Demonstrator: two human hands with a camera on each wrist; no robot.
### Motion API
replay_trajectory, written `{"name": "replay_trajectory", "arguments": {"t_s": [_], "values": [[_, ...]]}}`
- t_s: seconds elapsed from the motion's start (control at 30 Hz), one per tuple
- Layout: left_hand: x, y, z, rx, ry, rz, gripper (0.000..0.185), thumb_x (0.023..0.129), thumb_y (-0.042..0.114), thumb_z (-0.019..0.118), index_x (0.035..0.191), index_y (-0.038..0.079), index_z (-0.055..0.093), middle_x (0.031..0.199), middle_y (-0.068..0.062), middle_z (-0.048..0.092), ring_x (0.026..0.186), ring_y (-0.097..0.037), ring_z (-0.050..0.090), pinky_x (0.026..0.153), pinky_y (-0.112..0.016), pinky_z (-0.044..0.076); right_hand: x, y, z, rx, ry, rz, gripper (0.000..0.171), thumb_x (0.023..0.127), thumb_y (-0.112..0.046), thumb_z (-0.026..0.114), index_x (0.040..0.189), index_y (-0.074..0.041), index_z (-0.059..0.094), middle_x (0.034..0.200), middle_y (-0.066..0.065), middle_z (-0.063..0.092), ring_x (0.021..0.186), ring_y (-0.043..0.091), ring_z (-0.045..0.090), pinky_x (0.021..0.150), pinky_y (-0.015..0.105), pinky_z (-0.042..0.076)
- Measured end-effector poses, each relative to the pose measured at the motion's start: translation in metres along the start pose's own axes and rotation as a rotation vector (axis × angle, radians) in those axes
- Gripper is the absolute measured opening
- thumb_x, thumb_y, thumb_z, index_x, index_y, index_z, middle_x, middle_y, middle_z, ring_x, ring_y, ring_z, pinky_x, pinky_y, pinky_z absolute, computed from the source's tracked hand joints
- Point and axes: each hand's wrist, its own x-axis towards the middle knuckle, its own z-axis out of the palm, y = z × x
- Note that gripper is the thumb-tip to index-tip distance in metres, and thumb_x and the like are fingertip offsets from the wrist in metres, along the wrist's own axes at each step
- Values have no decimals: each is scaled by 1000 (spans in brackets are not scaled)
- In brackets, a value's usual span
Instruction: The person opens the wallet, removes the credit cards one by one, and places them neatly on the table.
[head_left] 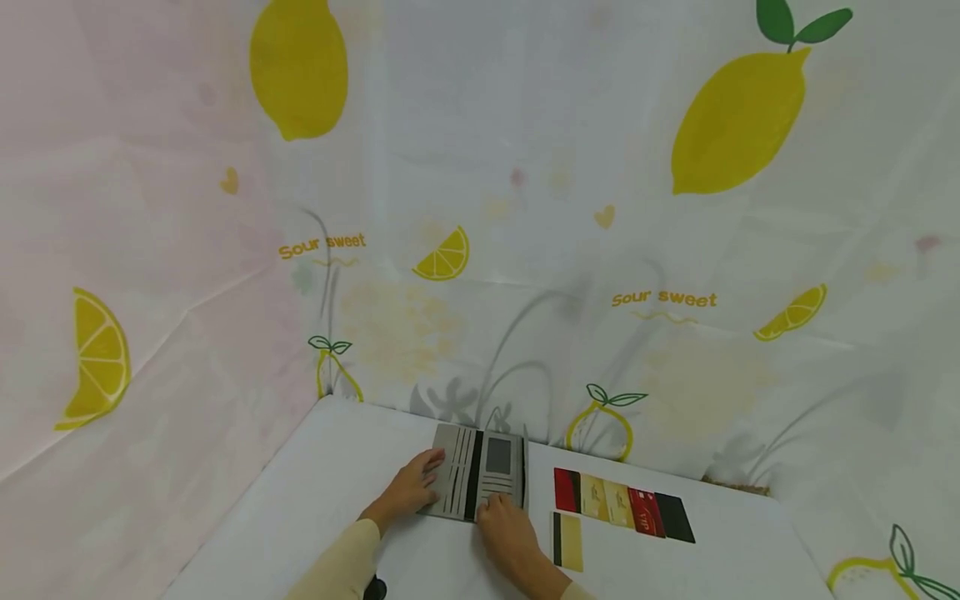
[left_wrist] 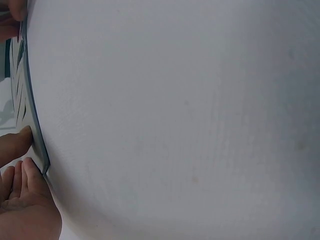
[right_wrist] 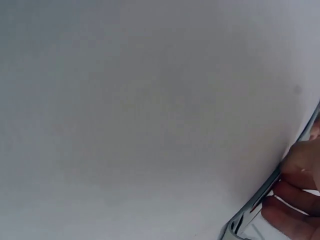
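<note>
Both hands rest flat-fingered on the open wallet [head_left: 480, 472] lying on the table [head_left: 315, 500], left hand [head_left: 408, 487] on its left leaf, right hand [head_left: 510, 533] at its near edge, so uneven pressure could slide it toward the cards [head_left: 622, 504] nearby.

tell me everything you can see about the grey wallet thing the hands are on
The grey wallet lies opened flat on the white table, near the back edge by the lemon-print cloth. It looks like matte grey leather or faux leather, with a dark spine down the middle, rows of card slots on both halves and a darker window pocket on the right half. The slots look empty. The left hand rests on its left half; the right hand touches its near right edge. A row of cards lies apart to its right.
</note>
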Motion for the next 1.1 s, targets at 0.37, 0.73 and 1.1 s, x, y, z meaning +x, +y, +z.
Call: {"name": "replay_trajectory", "arguments": {"t_s": [0.37, 0.73, 1.1], "values": [[1, 2, 0, -2, 1, -8, 77, 74, -23, 59, 144, -13, 29, 147, -33, 34, 136, -46, 33, 110, -53, 36, 4, -2, 0, -255, 46, -168, 9, 75, -12, 77, 67, -13, 74, 66, 3, 59, 63, 13, 57, 45, 23, 51], [-3, 3, 1, -4, -10, -5, 77, 75, -23, 61, 144, -14, 28, 146, -34, 33, 136, -47, 33, 110, -53, 36, 6, -4, -2, -207, 61, -172, 11, 72, -10, 78, 64, -15, 74, 59, 2, 58, 55, 12, 56, 40, 24, 49], [-1, 1, -1, -9, -8, 1, 77, 74, -22, 62, 144, -13, 29, 146, -34, 34, 135, -48, 34, 109, -53, 38, -1, -9, -8, -245, 78, -244, 10, 74, -11, 76, 67, -16, 72, 61, 0, 57, 55, 11, 53, 42, 22, 45]]}}
